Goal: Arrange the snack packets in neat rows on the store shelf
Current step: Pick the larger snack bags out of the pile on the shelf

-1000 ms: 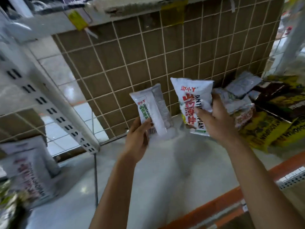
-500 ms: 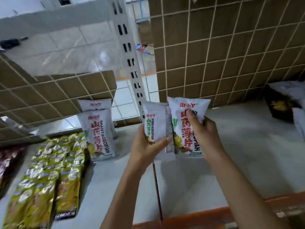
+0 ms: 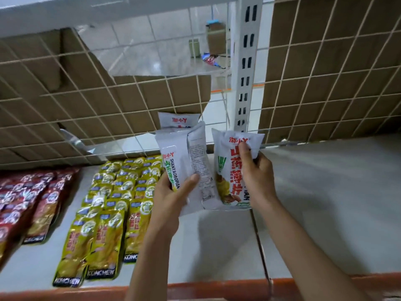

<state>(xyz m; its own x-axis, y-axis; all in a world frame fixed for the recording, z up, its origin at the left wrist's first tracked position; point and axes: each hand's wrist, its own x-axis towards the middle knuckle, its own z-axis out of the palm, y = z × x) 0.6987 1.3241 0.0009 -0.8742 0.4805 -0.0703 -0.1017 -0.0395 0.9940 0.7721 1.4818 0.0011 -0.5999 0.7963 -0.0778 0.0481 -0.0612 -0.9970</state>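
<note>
My left hand (image 3: 173,192) grips a white snack packet with green lettering (image 3: 186,161), turned so its back seam shows. My right hand (image 3: 257,177) holds a second white packet with red characters (image 3: 227,170) by its upper part. Both packets hang side by side above the grey shelf (image 3: 325,203). Behind them another white packet (image 3: 178,120) stands upright against the wire back. Rows of yellow-green packets (image 3: 115,203) lie flat to the left of my hands.
Red packets (image 3: 28,192) lie in rows at the far left. A wire grid backed by cardboard (image 3: 325,72) closes the back. A white slotted upright (image 3: 246,66) stands behind my hands. The shelf's orange front edge (image 3: 217,287) runs along the bottom.
The view has swung left from the right-hand bay to the bay with yellow-green and red rows. Both hands carried their white packets leftward and now hold them close together.
</note>
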